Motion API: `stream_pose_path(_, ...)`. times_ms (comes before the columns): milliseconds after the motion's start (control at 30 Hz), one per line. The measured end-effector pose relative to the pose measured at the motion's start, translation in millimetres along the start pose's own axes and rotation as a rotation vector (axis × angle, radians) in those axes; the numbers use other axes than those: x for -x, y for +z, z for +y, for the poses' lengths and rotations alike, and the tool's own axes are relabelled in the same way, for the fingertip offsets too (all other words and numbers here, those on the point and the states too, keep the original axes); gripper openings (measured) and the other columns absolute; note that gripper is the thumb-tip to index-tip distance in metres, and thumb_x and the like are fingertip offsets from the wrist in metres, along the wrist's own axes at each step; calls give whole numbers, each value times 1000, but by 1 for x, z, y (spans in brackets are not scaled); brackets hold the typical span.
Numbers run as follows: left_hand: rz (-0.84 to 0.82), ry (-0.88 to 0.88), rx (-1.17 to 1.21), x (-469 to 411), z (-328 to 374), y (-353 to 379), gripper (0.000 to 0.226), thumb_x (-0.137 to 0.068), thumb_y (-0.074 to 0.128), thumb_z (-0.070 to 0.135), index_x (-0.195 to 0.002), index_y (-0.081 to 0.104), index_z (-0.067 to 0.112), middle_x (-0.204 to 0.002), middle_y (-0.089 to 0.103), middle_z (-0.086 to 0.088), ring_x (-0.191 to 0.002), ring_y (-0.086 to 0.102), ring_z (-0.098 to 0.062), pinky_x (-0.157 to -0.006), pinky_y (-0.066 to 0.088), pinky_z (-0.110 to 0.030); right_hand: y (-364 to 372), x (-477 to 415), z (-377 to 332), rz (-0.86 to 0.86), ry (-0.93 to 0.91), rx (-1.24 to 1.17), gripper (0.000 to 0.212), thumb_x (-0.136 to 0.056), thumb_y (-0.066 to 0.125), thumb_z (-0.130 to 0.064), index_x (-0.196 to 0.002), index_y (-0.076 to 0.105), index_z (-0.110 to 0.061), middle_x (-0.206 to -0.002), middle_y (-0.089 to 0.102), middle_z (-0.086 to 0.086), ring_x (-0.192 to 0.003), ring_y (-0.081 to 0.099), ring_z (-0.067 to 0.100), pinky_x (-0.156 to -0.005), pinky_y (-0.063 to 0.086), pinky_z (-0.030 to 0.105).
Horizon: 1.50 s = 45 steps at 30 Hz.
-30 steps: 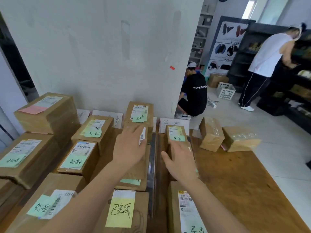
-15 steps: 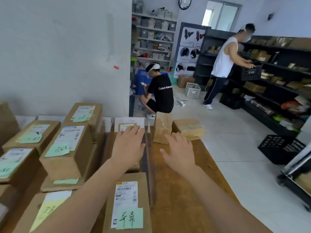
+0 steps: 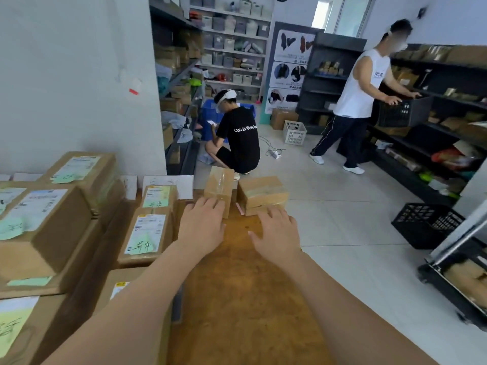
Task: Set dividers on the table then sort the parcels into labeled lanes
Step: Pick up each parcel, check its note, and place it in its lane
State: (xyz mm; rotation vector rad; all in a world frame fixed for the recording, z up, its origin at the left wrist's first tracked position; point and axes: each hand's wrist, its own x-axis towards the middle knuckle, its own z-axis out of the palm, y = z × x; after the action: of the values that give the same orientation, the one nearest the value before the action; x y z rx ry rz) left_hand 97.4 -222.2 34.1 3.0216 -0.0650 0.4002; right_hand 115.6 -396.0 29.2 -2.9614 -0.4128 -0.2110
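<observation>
Two taped brown parcels stand at the far end of the wooden table (image 3: 237, 285): an upright one (image 3: 220, 187) and a flat one (image 3: 262, 192). My left hand (image 3: 201, 223) reaches with straight fingers to the upright parcel's front. My right hand (image 3: 276, 231) hovers with spread fingers just before the flat parcel. Neither hand holds anything. Left of my arms lie sorted parcels with green notes, such as one (image 3: 147, 233) beside my left hand. White lane label cards (image 3: 181, 184) lean on the wall behind them.
Stacked labelled boxes (image 3: 47, 233) fill the table's left side. A crouching person (image 3: 237, 138) and a standing person (image 3: 358, 101) with a black crate are on the tiled floor beyond. A black crate (image 3: 424, 223) and a cart (image 3: 458, 272) stand at right.
My view has swung right, away from the sorted stacks. Both hands left the labelled parcels and travelled over the bare wood to the two taped parcels at the table's far end.
</observation>
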Motion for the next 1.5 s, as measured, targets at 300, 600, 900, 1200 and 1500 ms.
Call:
stream_pose_path(300,-64,-13,-29,-73,4,38,48,-94,54,35,-139,45,20,-142,50,-1,-133,43,-21,-110,35,-42,23,-66,34,-61,1,10,52,-93,51,-49,-136,45,-22,-143,43,6,-136,33,26,-110,30,41)
stream_pose_path(600,-169,-66,-64,-140,-10,82,46,-94,54,37,-136,49,18,-142,49,-4,-133,42,-25,-110,34,-45,60,-127,46,-150,-16,-17,53,-93,52,-47,-137,45,-20,-143,43,7,-136,33,27,-110,30,42)
stream_pose_path(900,-246,-201,-91,-191,-27,137,62,-87,53,60,-136,43,24,-148,36,-12,-140,29,-33,-113,29,-52,99,-184,51,-259,-98,-34,59,-95,50,-45,-147,35,-21,-147,40,9,-141,30,27,-113,29,45)
stream_pose_path(1200,-306,-435,18,-218,-34,178,87,-82,53,68,-147,20,23,-157,13,-15,-139,25,-43,-107,34,-55,135,-211,52,-307,-124,-110,62,-95,50,-45,-149,31,-21,-146,39,7,-140,30,26,-113,31,46)
stream_pose_path(1500,-73,-907,841,-181,-28,162,74,-83,43,56,-150,24,31,-150,25,-5,-132,36,-34,-106,34,-51,144,-195,57,-84,139,-724,40,-102,40,-35,-139,49,-21,-139,52,-3,-131,43,15,-106,32,25)
